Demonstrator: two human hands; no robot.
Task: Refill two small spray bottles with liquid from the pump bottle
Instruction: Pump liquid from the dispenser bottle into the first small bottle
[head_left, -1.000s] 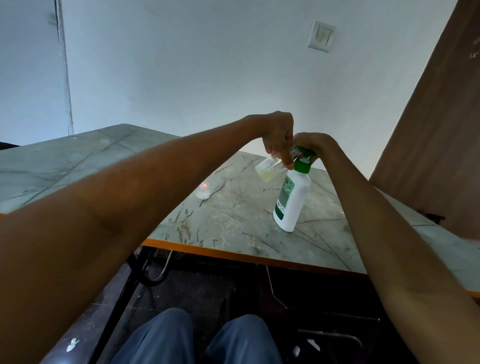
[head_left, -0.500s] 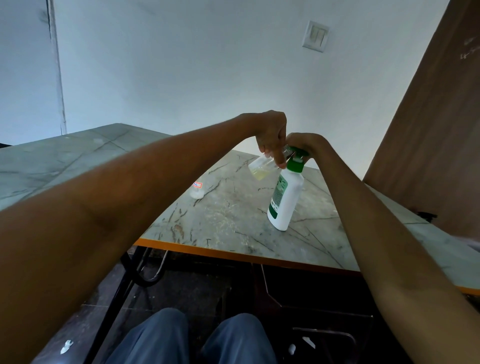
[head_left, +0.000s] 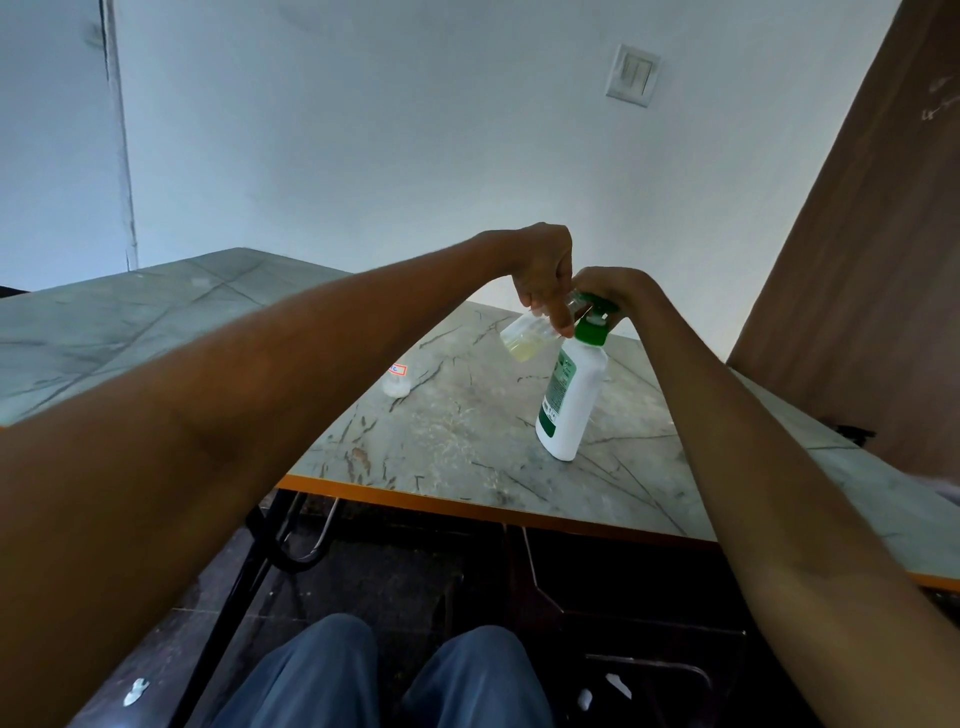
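Head view: a person sits at a grey marble-patterned table (head_left: 467, 441) with an orange edge.
Left hand (head_left: 543, 273): fingers curled round a small clear plastic spray bottle (head_left: 527, 338), capless and tilted, its mouth up at the pump spout; a little pale yellow liquid pools at its low end.
Right hand (head_left: 610, 286): curled over the green pump head of a tall white plastic pump bottle (head_left: 571, 400), which leans, its base on the table below the grip.
Handling, small bottle: likely light, thin-walled, slick if wet; best held round the body, just under the neck.
Handling, pump bottle: stiffer, heavier, top-heavy under pressing; judged prone to skid or tip.
Second small clear bottle (head_left: 397, 382): on the table, well left of both grips, untouched.
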